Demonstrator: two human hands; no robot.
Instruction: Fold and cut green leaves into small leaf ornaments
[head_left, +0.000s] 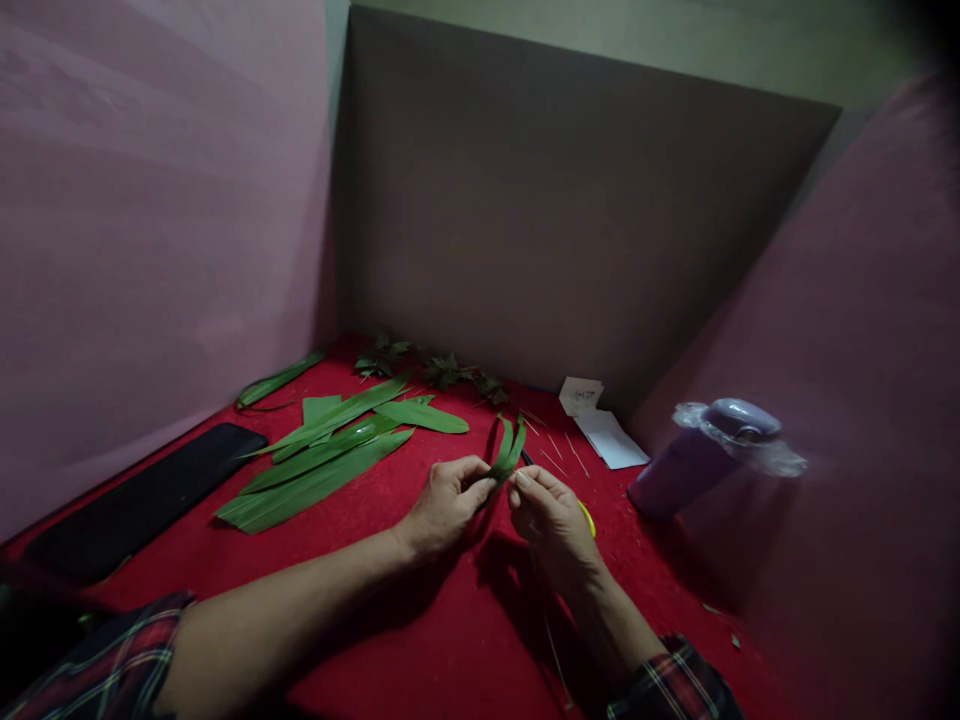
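Green leaf strip (pixel 515 452) clamped in L hand (pixel 448 505), tips twd cloth's (pixel 405 640) far edge; R hand (pixel 549 512) pinched just beside, contents unclear.

Slim green leaf strips (pixel 511 458), curved, upright in the left fingers (pixel 478 492)

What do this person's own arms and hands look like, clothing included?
The left hand and right hand are ungloved, with no watch or bracelet visible at either wrist. The left sleeve and right sleeve are dark plaid with red patches and thin pale lines, leaving both forearms partly bare.
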